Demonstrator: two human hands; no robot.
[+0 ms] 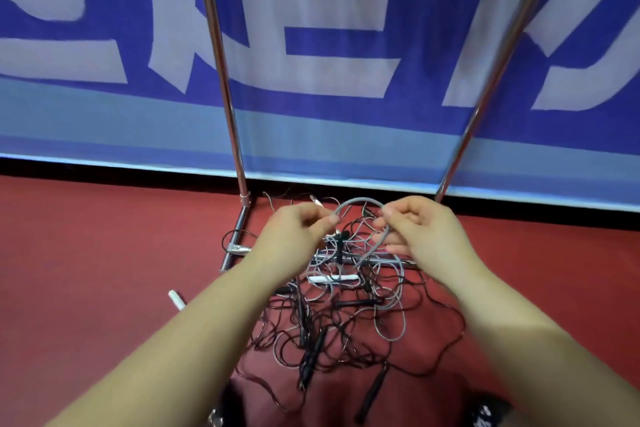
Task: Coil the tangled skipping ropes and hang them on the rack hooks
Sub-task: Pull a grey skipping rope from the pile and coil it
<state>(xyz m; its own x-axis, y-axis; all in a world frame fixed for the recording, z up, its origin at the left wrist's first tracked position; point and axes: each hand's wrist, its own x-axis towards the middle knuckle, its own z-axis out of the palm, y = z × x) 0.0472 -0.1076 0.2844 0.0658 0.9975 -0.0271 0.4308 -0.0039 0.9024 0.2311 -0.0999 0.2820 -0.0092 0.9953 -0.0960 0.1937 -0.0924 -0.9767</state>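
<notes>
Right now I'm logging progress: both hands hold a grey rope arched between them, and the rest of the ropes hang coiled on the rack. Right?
Not quite. The head view shows the left hand and right hand holding the grey rope, but the other ropes lie tangled on the floor.

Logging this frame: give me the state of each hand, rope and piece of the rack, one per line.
left hand: pinches one end of the grey rope arc
right hand: pinches the other end of the arc
grey rope: lifted, bent in an arc between the hands
rope pile: tangled on the red floor, black and grey mixed
white handle: lying on the floor, left of the pile
rack: standing, no hooks in view
</notes>
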